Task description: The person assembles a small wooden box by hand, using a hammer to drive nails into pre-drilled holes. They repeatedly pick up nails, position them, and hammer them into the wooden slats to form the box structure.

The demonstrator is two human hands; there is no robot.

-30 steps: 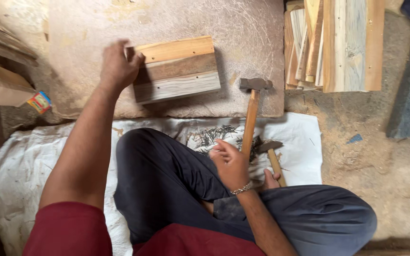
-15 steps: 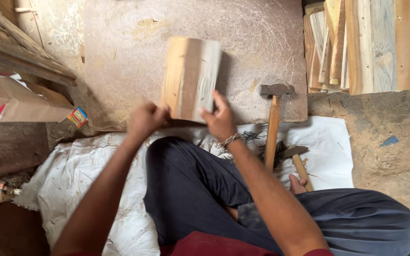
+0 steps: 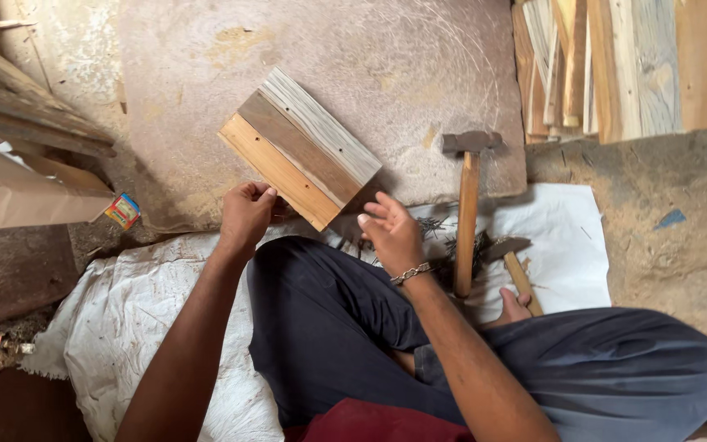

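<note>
Beyond the fingers (image 3: pixel 259 195) of the left hand (image 3: pixel 245 217), the wooden panel (image 3: pixel 299 147) of three joined strips lay slantwise on the stone slab (image 3: pixel 419 74), blocking the way straight ahead. Past the panel the slab was bare and open. The fingers of the right hand (image 3: pixel 390 229) were spread just beside the panel's near corner, with a narrow gap between. To the right of those fingers a hammer (image 3: pixel 468 205) lay lengthwise, with a heap of nails (image 3: pixel 439 233) and a second hammer (image 3: pixel 513 262) close by. Farther right and beyond, a stack of planks (image 3: pixel 615 65) walled the slab's edge. To the left of the left fingers stood a cardboard box (image 3: pixel 18 192) and old boards (image 3: pixel 18 115).
</note>
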